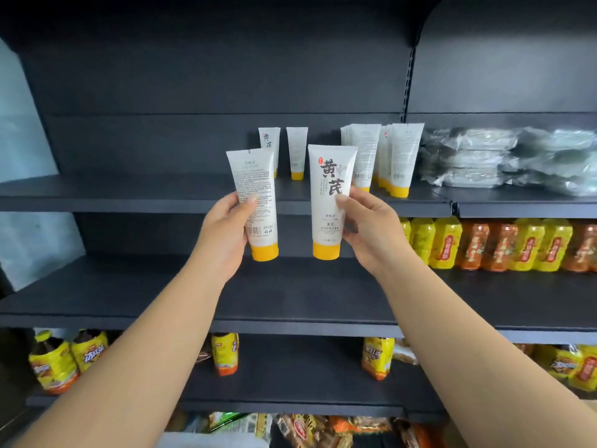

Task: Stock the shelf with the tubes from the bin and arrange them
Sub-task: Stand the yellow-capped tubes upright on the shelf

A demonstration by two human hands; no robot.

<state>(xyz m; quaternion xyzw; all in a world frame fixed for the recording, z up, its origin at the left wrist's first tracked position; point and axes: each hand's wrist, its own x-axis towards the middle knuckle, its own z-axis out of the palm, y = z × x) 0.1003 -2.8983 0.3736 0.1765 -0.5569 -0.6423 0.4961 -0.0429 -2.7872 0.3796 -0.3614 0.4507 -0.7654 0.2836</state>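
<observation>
Two white tubes w/ yellow caps held up in front of the dark shelving, caps down, both in the air before the top shelf (155, 195), not resting on it. Left hand (227, 227) wrapped round the left tube (255, 202), thumb across its front; back label toward camera: fine print too small to read, barcode low at left. Right hand (371, 231) pinching the right tube (329, 202) at its right edge, thumb on the front, fingers behind; front label shows large black characters 黄芪, small red seal beside them, smaller text below unreadable.

On the top shelf behind: two single tubes (297, 153) standing cap-down, apart from each other; left one shows part of the same black characters. Just right of these, packed tube rows (384, 156), backs w/ barcodes facing out. Further right, stack of clear-plastic-wrapped packs (504, 160), contents not legible.

Middle shelf (290, 299): shrink-wrapped bottles (497, 244) at right, yellow and orange labels w/ red patches, script blurred. Lower shelf: more yellow-orange labelled bottles (55, 360), writing not readable. Bottom edge: snack bags (310, 431), blurred. Shelving matte dark grey, dark back panel; pale wall at far left.
</observation>
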